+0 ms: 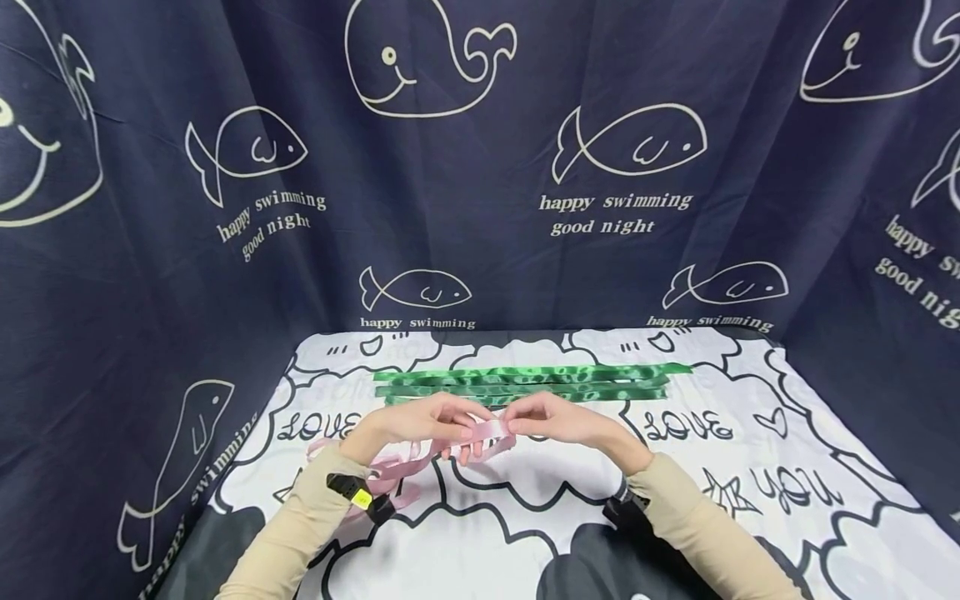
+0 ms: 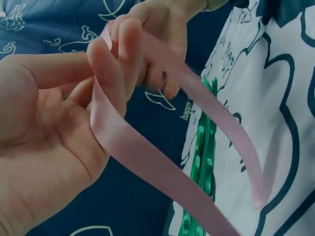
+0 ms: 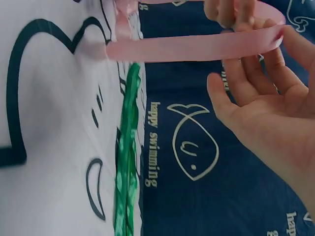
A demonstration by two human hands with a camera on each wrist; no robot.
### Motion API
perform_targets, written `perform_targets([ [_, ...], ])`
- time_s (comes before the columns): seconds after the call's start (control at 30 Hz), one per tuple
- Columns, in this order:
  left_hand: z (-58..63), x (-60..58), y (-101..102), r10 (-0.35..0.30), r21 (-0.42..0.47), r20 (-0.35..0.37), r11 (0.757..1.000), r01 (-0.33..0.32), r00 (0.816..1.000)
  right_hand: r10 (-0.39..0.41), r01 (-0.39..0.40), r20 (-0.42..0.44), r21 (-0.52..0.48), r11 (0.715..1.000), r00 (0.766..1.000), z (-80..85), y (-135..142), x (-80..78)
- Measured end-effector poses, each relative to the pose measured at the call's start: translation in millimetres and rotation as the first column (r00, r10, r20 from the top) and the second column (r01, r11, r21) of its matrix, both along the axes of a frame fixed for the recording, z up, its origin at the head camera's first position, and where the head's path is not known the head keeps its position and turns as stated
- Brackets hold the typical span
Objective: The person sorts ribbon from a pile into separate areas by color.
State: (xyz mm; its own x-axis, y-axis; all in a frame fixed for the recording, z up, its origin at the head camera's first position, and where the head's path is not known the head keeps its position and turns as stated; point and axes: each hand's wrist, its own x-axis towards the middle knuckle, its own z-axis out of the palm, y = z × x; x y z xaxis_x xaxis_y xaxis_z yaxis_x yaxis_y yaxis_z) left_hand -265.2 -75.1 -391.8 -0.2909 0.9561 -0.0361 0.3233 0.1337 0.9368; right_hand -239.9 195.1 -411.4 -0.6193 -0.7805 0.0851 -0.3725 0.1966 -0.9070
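A satiny pink ribbon runs between both hands above the table. My left hand pinches it, and one length drops from these fingers in the left wrist view. Close by on the right, my right hand pinches the ribbon between thumb and forefinger. In the right wrist view the ribbon bends sharply at the right fingertips, and a free end hangs toward the white cloth. More loose pink ribbon lies in curls under the left wrist.
Several green ribbon strips lie side by side across the back of the table. A white cloth with black drawings covers the tabletop. Dark blue curtains printed with fish and whales stand behind and at the sides.
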Motion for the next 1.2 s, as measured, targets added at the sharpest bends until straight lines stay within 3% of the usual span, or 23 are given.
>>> perform_targets([
  [0.4, -11.6, -11.1, -39.7, 0.095, -0.004, 0.009, 0.995, -0.095, 0.995, -0.135, 0.138, -0.036, 0.085, 0.987, 0.990, 3.8, 58.4, -7.9],
  [0.6, -13.8, -15.8, -69.6, 0.169, -0.013, -0.043, 0.985, -0.170, 0.985, -0.204, 0.205, -0.020, 0.138, 0.969, 0.979, 8.5, 88.9, -8.7],
  [0.8, -21.1, -23.8, -94.9, 0.288, -0.032, -0.074, 0.956, -0.291, 0.955, -0.290, 0.281, 0.019, 0.194, 0.940, 0.957, 7.6, 115.2, -8.3],
  [1.03, -37.2, -33.6, -108.0, 0.403, -0.092, -0.095, 0.907, -0.411, 0.910, -0.345, 0.334, -0.005, 0.256, 0.907, 0.939, -3.0, 141.1, -9.9],
  [1.2, -48.0, -36.8, -109.2, 0.486, -0.148, -0.078, 0.858, -0.493, 0.870, -0.401, 0.363, 0.083, 0.287, 0.886, 0.912, -15.2, 155.9, -12.1],
])
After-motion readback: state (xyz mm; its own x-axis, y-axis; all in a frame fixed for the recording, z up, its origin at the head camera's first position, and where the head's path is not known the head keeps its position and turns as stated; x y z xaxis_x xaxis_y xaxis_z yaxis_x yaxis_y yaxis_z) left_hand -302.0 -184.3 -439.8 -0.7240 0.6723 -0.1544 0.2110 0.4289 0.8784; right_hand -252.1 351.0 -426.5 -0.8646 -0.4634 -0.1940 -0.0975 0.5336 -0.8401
